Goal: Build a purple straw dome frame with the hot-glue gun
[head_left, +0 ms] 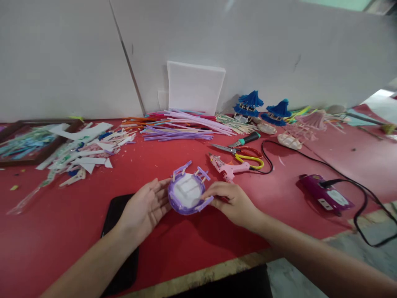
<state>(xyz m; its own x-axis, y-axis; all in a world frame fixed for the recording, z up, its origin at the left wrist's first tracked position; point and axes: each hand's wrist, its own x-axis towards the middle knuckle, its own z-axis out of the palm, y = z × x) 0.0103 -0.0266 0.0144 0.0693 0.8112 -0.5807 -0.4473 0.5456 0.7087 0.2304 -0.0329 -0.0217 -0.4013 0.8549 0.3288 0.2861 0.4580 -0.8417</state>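
Note:
A small round purple craft piece [187,191] with a white middle and little purple-and-wood railings on its rim sits on the red table [192,240]. My left hand [145,207] lies beside it on the left, palm up, fingers stretched out and touching its edge. My right hand [234,200] is on its right side, fingers curled and pinching the rim near one of the railings. A pink hot glue gun [228,166] lies just behind my right hand.
Purple and pink straws [182,126], scissors [246,155], a green-handled knife [246,140], white paper scraps [87,151], blue-roofed models [249,105], a purple power strip [325,194] with black cable, a black phone [116,215], a framed tray [26,142] and a white foam square [195,87] surround the hands.

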